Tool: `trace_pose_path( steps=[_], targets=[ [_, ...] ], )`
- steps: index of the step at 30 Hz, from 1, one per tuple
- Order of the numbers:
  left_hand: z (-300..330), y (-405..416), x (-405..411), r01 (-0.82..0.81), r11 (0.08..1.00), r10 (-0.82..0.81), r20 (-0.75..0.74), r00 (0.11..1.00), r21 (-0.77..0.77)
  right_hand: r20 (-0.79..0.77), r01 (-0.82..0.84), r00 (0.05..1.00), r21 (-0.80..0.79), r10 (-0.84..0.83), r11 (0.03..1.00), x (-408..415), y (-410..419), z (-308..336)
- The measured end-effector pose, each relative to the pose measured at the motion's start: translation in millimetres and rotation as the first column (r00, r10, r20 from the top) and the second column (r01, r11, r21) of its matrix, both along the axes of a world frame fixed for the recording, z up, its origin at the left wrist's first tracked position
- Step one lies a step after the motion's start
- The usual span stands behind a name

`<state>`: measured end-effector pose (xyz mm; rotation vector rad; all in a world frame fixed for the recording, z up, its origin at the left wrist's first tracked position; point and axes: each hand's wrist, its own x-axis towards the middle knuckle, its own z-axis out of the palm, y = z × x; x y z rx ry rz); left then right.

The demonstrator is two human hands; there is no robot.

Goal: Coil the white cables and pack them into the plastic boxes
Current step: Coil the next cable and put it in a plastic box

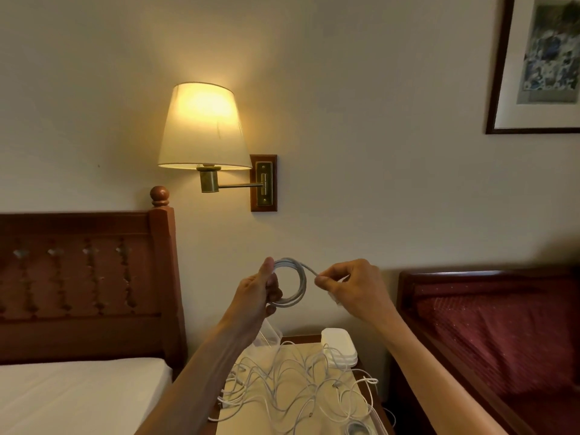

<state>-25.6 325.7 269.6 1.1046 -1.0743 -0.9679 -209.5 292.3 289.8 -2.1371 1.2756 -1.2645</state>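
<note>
head view: white cable coil [292, 285] held in the air above the desk [298, 416]
left hand [257, 293] grips the coil's side, thumb on top; right hand [351, 288] pinches the free end. cable judged light, limp, springy: keep the loops clamped. loose cables [292, 381] and plastic boxes [340, 346] lie below

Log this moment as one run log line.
left hand: grips coiled white cable | right hand: pinches its free end | loose white cables: tangled on nightstand | packing: pending
</note>
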Motion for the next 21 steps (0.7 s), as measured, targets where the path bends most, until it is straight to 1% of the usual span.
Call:
trace_pose_path(
  steps=[1, 2, 3, 4, 5, 6, 7, 8, 9, 10, 11, 12, 14, 15, 18, 19, 21],
  targets=[
    [-1.3, -0.8, -0.9, -0.025, 1.0, 0.026, 0.025, 0.999, -0.01, 0.074, -0.049, 0.996, 0.062, 0.045, 0.997, 0.2, 0.6, 4.0],
    [-3.0, -2.2, -1.7, -0.037, 0.999, 0.037, 0.03, 0.999, -0.016, 0.199, -0.145, 0.973, 0.154, 0.113, 0.977, 1.6, 3.4, 7.2],
    [-4.6, -3.0, -3.1, -0.038, 0.999, 0.038, 0.024, 0.999, -0.019, 0.351, -0.268, 0.92, 0.238, 0.175, 0.934, 4.9, 7.3, 9.3],
    [-6.2, -3.9, -4.6, -0.036, 0.999, 0.036, 0.016, 0.999, -0.019, 0.487, -0.376, 0.848, 0.277, 0.208, 0.884, 8.9, 11.5, 10.0],
    [-7.3, -4.2, -6.5, -0.036, 0.999, 0.036, 0.01, 0.999, -0.017, 0.575, -0.436, 0.789, 0.275, 0.217, 0.857, 13.4, 13.9, 8.6],
    [-8.0, -4.4, -8.0, -0.039, 0.999, 0.039, 0.003, 0.999, -0.01, 0.615, -0.454, 0.757, 0.255, 0.219, 0.854, 18.9, 16.0, 5.4],
    [-7.6, -4.2, -9.7, -0.041, 0.999, 0.041, -0.008, 0.999, -0.001, 0.621, -0.433, 0.753, 0.219, 0.217, 0.874, 25.0, 17.1, -0.4],
    [-7.4, -4.0, -10.2, -0.039, 0.999, 0.039, -0.027, 0.999, 0.008, 0.58, -0.351, 0.791, 0.168, 0.196, 0.921, 30.5, 15.9, -8.2],
    [-6.9, -3.4, -10.3, -0.032, 0.999, 0.033, -0.048, 0.998, 0.015, 0.496, -0.215, 0.857, 0.094, 0.142, 0.972, 35.0, 12.4, -16.7],
    [-6.6, -2.9, -9.9, -0.022, 1.0, 0.023, -0.072, 0.997, 0.019, 0.397, -0.071, 0.915, 0.0, 0.065, 0.997, 38.9, 8.7, -24.2],
    [-6.3, -2.3, -9.2, -0.008, 1.0, 0.01, -0.097, 0.995, 0.022, 0.324, 0.029, 0.946, -0.101, 0.005, 0.995, 42.3, 5.5, -30.2],
    [-6.3, -2.1, -8.0, 0.01, 1.0, -0.007, -0.122, 0.993, 0.024, 0.298, 0.06, 0.954, -0.183, -0.003, 0.981, 44.8, 2.8, -34.9],
    [-6.7, -1.5, -6.2, 0.053, 0.998, -0.049, -0.171, 0.984, 0.022, 0.317, 0.021, 0.946, -0.28, 0.072, 0.96, 48.6, -3.8, -41.2],
    [-7.5, -1.4, -5.6, 0.067, 0.998, -0.062, -0.188, 0.98, 0.019, 0.352, -0.007, 0.929, -0.29, 0.113, 0.957, 49.7, -5.8, -41.9],
    [-8.9, -3.0, -3.1, 0.067, 0.998, -0.061, -0.186, 0.981, 0.023, 0.523, -0.126, 0.831, -0.156, 0.19, 0.98, 50.1, -6.6, -35.9],
    [-9.3, -3.1, -2.6, 0.071, 0.997, -0.064, -0.197, 0.978, 0.026, 0.532, -0.134, 0.825, -0.141, 0.189, 0.981, 49.1, -8.4, -34.2],
    [-9.6, -2.7, -1.5, 0.09, 0.996, -0.082, -0.24, 0.967, 0.021, 0.436, -0.079, 0.885, -0.2, 0.161, 0.977, 47.5, -11.7, -33.9]
  ],
)
